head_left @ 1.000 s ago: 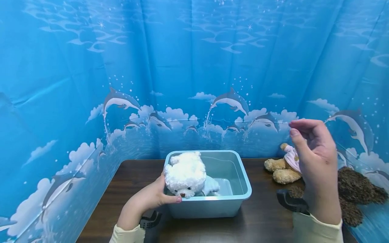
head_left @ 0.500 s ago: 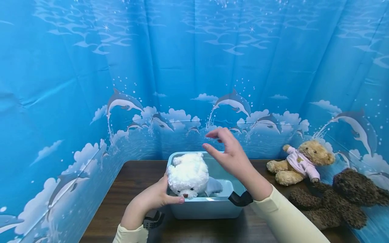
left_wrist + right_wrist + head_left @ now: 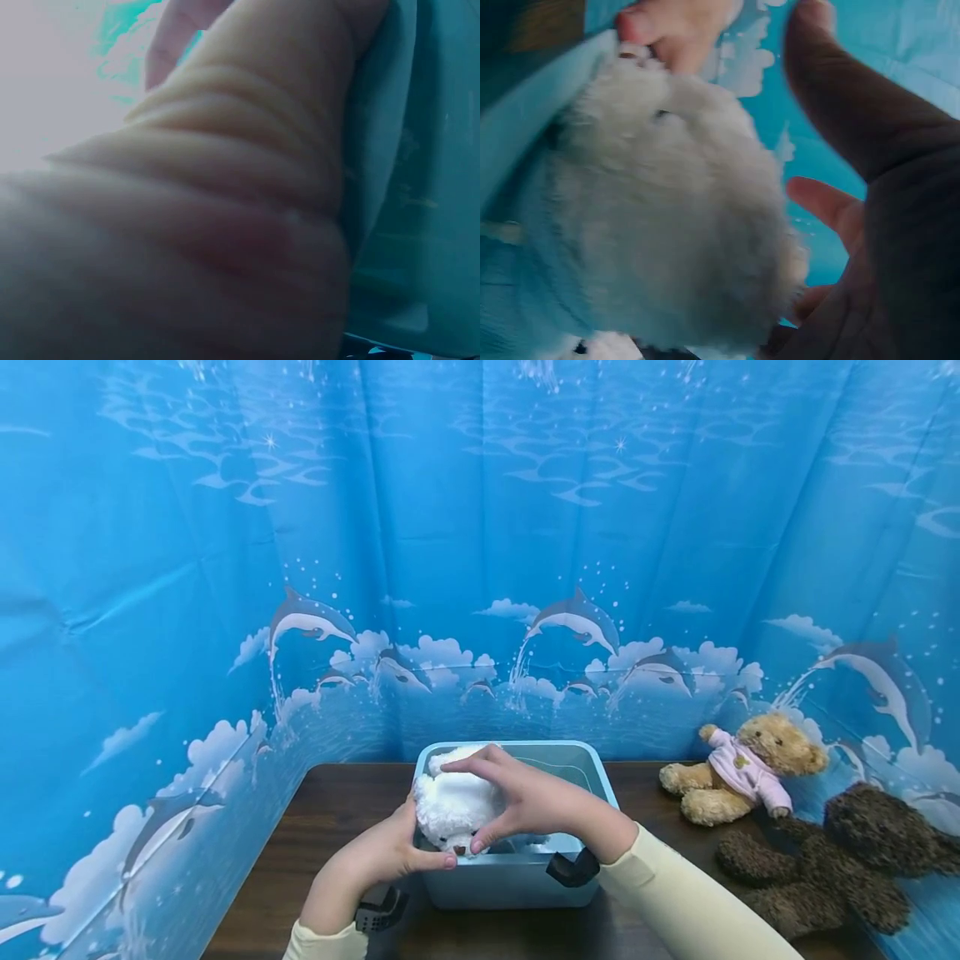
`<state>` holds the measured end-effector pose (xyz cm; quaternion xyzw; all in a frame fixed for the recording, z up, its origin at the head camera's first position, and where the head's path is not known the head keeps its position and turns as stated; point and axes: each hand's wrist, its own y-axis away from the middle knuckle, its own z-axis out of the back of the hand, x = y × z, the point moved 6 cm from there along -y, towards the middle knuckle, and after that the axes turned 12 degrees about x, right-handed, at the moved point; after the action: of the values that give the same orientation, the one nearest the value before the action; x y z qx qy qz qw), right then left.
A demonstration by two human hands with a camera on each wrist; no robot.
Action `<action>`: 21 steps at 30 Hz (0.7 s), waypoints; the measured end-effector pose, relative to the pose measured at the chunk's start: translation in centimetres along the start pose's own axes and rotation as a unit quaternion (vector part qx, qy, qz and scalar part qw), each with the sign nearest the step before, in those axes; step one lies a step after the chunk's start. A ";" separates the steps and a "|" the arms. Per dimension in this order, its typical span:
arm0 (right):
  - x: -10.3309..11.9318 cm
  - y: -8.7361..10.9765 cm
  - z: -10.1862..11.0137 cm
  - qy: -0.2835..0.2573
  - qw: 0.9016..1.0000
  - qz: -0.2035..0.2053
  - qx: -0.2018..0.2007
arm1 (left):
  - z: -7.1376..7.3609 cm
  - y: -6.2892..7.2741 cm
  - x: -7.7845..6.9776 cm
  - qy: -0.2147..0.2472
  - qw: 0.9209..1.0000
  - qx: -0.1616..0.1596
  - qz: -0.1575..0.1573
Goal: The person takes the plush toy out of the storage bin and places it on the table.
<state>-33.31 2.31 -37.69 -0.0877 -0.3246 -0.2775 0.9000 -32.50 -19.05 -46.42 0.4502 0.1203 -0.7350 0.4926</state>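
A white plush bear (image 3: 450, 806) sits in a light blue plastic bin (image 3: 510, 887), its head above the rim at the left corner and its brown nose at the front. My left hand (image 3: 375, 852) grips that corner, the thumb along the front rim below the nose and the fingers along the left side. Over the bear's head is my right hand (image 3: 528, 793), with thumb and fingers spread wide. In the right wrist view the fingers (image 3: 825, 202) stand apart around the fluffy head (image 3: 675, 202). Light blue cloth (image 3: 532, 292) shows beside the head.
On the right of the dark wooden table (image 3: 300, 835) lies a tan teddy bear (image 3: 720, 777) in a pink top. A dark brown plush toy (image 3: 847, 868) lies in front of it. A blue dolphin-print curtain (image 3: 480, 568) hangs behind and around the table.
My right hand has swung from the right side, across the bin, and come down over the white bear's head. My left hand has stayed at the bin's left corner.
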 end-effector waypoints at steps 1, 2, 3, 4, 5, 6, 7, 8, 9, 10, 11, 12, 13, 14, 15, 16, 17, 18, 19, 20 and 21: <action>-0.2 -0.1 -0.4 0.007 1.000 -0.004 0.005 | 0.0 0.1 0.0 -0.002 1.000 -0.002 0.004; -0.4 -0.2 -0.7 0.015 1.000 -0.010 0.008 | -0.1 0.1 0.0 0.000 1.000 -0.002 0.002; -0.6 -0.2 -0.9 0.022 1.000 -0.017 0.009 | -0.1 0.1 0.0 0.005 1.000 -0.001 -0.002; -0.8 -0.3 -1.1 0.031 0.999 -0.024 0.007 | -0.1 0.1 -0.1 0.009 1.000 -0.001 -0.006; -1.0 -0.4 -1.3 0.042 0.999 -0.031 0.005 | -0.2 0.1 -0.2 0.013 1.000 0.000 -0.010; -1.2 -0.4 -1.4 0.051 0.998 -0.038 0.004 | -0.2 0.0 -0.2 0.017 1.000 0.002 -0.014; -1.3 -0.5 -1.6 0.060 0.997 -0.045 0.003 | -0.2 0.0 -0.2 0.022 1.000 0.003 -0.019; -1.4 -0.5 -1.6 0.069 0.996 -0.051 0.002 | -0.2 -0.1 -0.2 0.024 1.000 0.005 -0.020; -1.5 -0.5 -1.6 0.075 0.996 -0.056 0.000 | -0.1 -0.2 -0.2 0.024 1.000 0.004 -0.019; -1.5 -0.6 -1.6 0.082 0.995 -0.060 -0.003 | -0.1 -0.2 -0.2 0.022 1.000 0.004 -0.018; -1.5 -0.6 -1.6 0.087 0.994 -0.064 -0.006 | -0.1 -0.2 -0.1 0.022 1.000 0.004 -0.019; -1.5 -0.6 -1.6 0.089 0.994 -0.068 -0.009 | 0.0 -0.3 -0.1 0.021 1.000 0.004 -0.019; -1.5 -0.7 -1.6 0.092 0.993 -0.070 -0.011 | 0.0 -0.3 -0.1 0.021 1.000 0.005 -0.021; -1.5 -0.7 -1.5 0.094 0.993 -0.072 -0.014 | 0.0 -0.3 -0.1 0.020 1.000 0.005 -0.023; -1.5 -0.7 -1.5 0.095 0.993 -0.073 -0.016 | 0.0 -0.3 -0.1 0.022 0.999 0.006 -0.026; -1.5 -0.7 -1.5 0.099 0.992 -0.073 -0.018 | 0.0 -0.4 -0.1 0.022 0.999 0.006 -0.029; -1.5 -0.7 -1.5 0.101 0.992 -0.073 -0.020 | 0.0 -0.4 -0.1 0.022 0.999 0.006 -0.029; -1.5 -0.7 -1.4 0.103 0.992 -0.072 -0.023 | 0.0 -0.4 -0.1 0.022 0.999 0.006 -0.029; -1.4 -0.6 -1.4 0.106 0.992 -0.071 -0.026 | 0.0 -0.4 -0.1 0.022 0.999 0.007 -0.030; -1.4 -0.6 -1.4 0.109 0.991 -0.068 -0.030 | 0.0 -0.4 -0.1 0.022 0.999 0.007 -0.029; -1.4 -0.5 -1.3 0.114 0.991 -0.064 -0.036 | -0.1 -0.4 -0.1 0.022 0.999 0.007 -0.029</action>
<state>-33.76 2.03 -39.60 -0.0665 -0.2149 -0.3544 0.9076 -32.79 -18.78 -46.49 0.4661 0.1392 -0.7394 0.4655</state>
